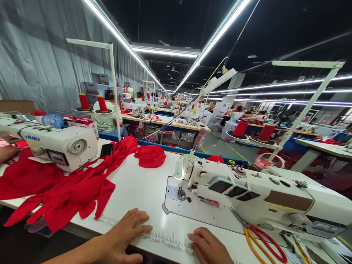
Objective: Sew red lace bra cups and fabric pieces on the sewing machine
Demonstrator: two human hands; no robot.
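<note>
Both hands appear to be between handlings: the left hand [129, 225] is over the near edge of the tabletop [132, 183] with fingers spread and nothing in them, while the right hand [207, 244] is palm down, its fingers bent and close together — nothing shows in them, but the underside is hidden, so I cannot tell whether they grip anything. A ruler strip [169, 242] runs beneath and between them. The red cloth [79, 190] lies in a loose, tangled heap to the left, apart from the left hand, and a separate red bundle [150, 156] sits farther back. Nothing red is under the needle foot [180, 194] of the sewing machine [265, 183], so my judgement is that sewing is paused and the next move calls for the left hand to pick one piece free of the heap, the right helping to lay it flat. Small snips [210, 201] lie under the machine's arm and could catch passing cloth; big scissors [246, 225] with red and yellow handles crowd the right side. The heap reaches a second sewing machine [60, 143] at left — a co-worker's hand [7, 152] shows there — and a phone [106, 149] lies behind it.
</note>
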